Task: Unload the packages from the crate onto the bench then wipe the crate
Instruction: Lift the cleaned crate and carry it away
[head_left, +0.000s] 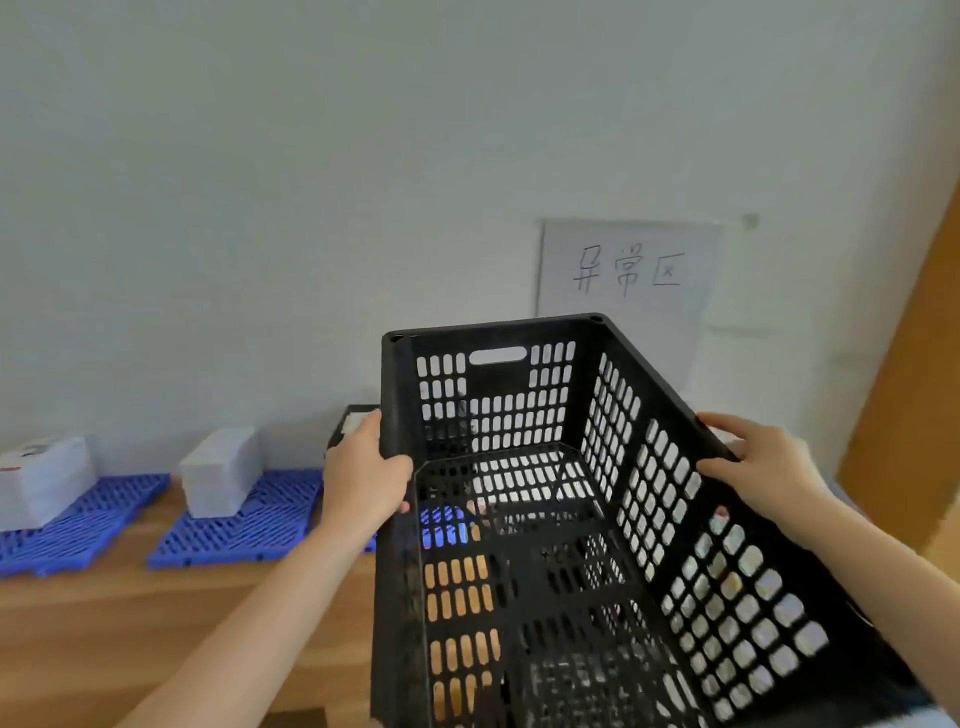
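A black perforated plastic crate (597, 395) fills the centre and lower right, tilted, with nothing inside it. My left hand (363, 475) grips the crate's left rim, fingers curled over the edge. My right hand (758, 462) holds the right rim, fingers lying over it. Two white wrapped packages (221, 470) (44, 480) sit on blue pallet mats on the wooden bench (130, 613) at the left. A dark package with a white label (353, 423) shows just behind my left hand.
Blue plastic mats (249, 525) (78, 530) lie on the bench along the white wall. A paper sign with handwritten characters (628, 275) hangs on the wall behind the crate. A wooden panel (909, 415) stands at the right edge.
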